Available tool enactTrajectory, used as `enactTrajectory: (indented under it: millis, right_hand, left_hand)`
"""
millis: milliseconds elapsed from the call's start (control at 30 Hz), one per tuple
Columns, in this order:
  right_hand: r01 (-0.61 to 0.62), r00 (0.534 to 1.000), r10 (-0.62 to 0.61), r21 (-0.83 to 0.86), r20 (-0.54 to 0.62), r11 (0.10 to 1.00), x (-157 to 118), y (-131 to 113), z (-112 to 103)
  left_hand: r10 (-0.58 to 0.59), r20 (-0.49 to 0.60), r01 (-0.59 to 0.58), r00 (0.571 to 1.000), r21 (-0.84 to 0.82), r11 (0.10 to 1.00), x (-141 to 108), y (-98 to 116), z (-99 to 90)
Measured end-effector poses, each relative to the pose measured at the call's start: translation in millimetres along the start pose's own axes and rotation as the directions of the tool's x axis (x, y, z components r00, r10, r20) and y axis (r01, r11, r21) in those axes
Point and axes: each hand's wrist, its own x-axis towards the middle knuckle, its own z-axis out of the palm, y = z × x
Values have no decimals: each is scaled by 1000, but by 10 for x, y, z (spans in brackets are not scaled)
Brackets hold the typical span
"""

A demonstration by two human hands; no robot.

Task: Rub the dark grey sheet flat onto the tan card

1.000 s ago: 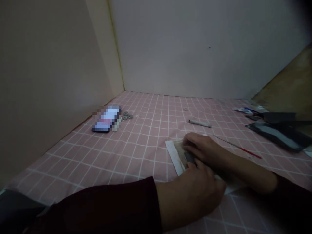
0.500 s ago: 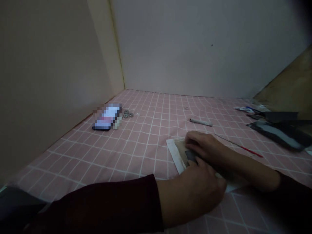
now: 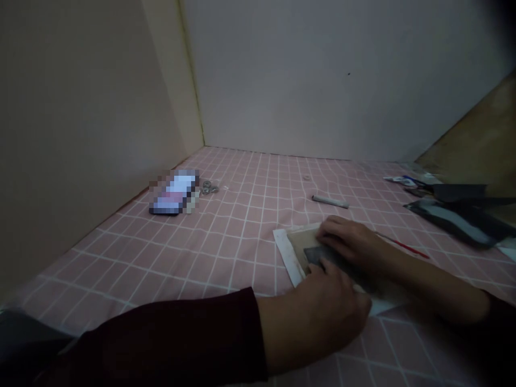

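A white sheet (image 3: 284, 253) lies at an angle on the cloth, with a flat beige layer (image 3: 300, 241) on top of it. On the beige layer rests a thin dark grey piece (image 3: 315, 253), partly covered by my hands. My left hand (image 3: 332, 312) is closed at its near edge, fingertips pressed together against the grey piece. Just beyond, my right hand (image 3: 349, 242) bends over the far side of the grey piece with its fingers together and curled down. Whatever lies under those right fingertips is hidden.
Pink checked cloth (image 3: 181, 258) covers the table. Further off lie a phone (image 3: 174, 192), several small metal rings (image 3: 207, 188) and a grey tube (image 3: 330, 202). To the right are a thin red-ended stick (image 3: 411, 249) and dark packets (image 3: 459, 215). Walls stand behind and left.
My right hand has slid to the right, away from the corner, so more of the dark grey piece and beige layer shows. My left hand has hardly moved.
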Motion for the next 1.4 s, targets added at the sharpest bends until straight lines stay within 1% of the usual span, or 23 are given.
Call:
enactTrajectory:
  millis: [67,100,200,300,367,433,500,700,800,867,933,1000,1067,1133,1200,1300,1333,1400]
  right_hand:
    - [-22,1000,22,-11,-17,1000,-60,78,-28]
    - [-29,999,29,-8,-29,1000,-58,79,-27]
    - [-32,998,33,23,-54,999,62,-41,24]
    - [19,999,-17,37,-40,999,152,-119,51]
    - [28,999,-27,35,-40,999,107,-53,15]
    - [2,999,-1,24,-48,1000,22,53,-39]
    - [-16,999,17,14,-50,1000,-25,108,-63]
    - [-3,998,6,44,-56,999,152,-64,77]
    - [-5,998,8,45,-68,999,81,15,39]
    - [-43,995,43,12,-88,999,-10,101,-20]
    - [-61,994,58,-29,-89,998,-45,121,-47]
    - [-25,998,22,-43,-65,999,2,52,-19]
    - [35,998,-36,-23,-46,999,81,-46,38]
    - [65,997,-65,1,-40,998,113,-84,75]
    - [52,998,-52,14,-45,999,66,-31,65]
    - [-7,997,8,15,-74,1000,-36,91,9]
    - [-28,996,29,15,-83,1000,-42,98,0]
    - [-44,995,46,27,-86,999,10,37,12]
  left_hand:
    - [2,12,-2,1000,-1,1000,-3,-5,-24]
    - [3,22,-3,1000,4,1000,-3,-7,-37]
    - [12,45,-13,999,24,1000,-3,-14,-59]
    - [15,42,-16,999,25,1000,-1,-16,-59]
    - [5,38,-6,999,14,1000,-1,-17,-56]
    - [9,42,-9,999,-4,1000,-1,-16,-53]
    - [17,40,-16,999,-12,1000,-3,-13,-47]
    - [28,82,-30,996,24,999,-8,-7,-39]
    - [29,73,-31,997,17,999,-9,-11,-52]
    - [28,67,-29,997,12,1000,-7,-14,-60]
    - [30,68,-31,997,15,999,-2,-15,-61]
    - [27,77,-29,997,24,999,5,-14,-54]
    - [19,89,-22,996,33,999,11,-9,-38]
    - [11,91,-15,996,33,999,12,-2,-23]
    - [14,79,-16,997,27,999,7,7,-17]
    - [17,54,-19,998,32,999,-3,15,-31]
    - [18,52,-20,998,37,999,-4,14,-39]
    - [18,63,-21,998,46,999,-2,8,-52]
